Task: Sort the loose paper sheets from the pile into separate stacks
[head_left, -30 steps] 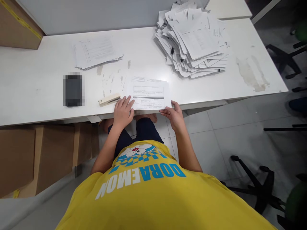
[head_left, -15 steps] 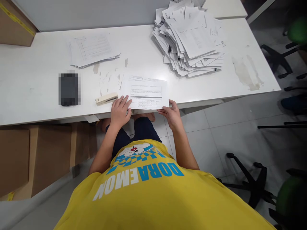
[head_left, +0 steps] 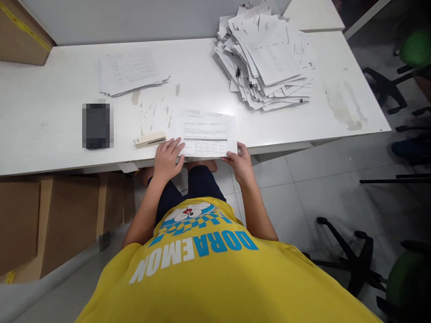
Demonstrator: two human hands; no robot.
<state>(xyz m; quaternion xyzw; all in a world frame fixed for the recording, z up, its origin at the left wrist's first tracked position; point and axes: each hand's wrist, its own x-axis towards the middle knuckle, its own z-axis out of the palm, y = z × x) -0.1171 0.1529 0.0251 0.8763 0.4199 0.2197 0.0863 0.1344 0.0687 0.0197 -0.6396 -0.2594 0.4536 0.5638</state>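
Printed sheets of paper (head_left: pixel 208 130) lie at the desk's front edge, a form facing up. My left hand (head_left: pixel 167 158) rests on their lower left corner, fingers stretched out flat. At the lower right corner my right hand (head_left: pixel 241 162) grips the sheets between thumb and fingers. A cream stapler (head_left: pixel 148 139) lies just left of my left hand, close to its fingers. Whether the papers are stapled I cannot tell.
A big untidy pile of papers (head_left: pixel 269 58) stands at the back right of the white desk (head_left: pixel 195 67). A smaller stack (head_left: pixel 131 72) and a blurred dark object (head_left: pixel 97 125) are on the left. Cardboard boxes (head_left: pixel 70 220) stand below; chair bases (head_left: pixel 353 255) are at right.
The right thumb now lies over the corner of the sheets. The papers and hands have otherwise stayed nearly in place; the view has shifted slightly.
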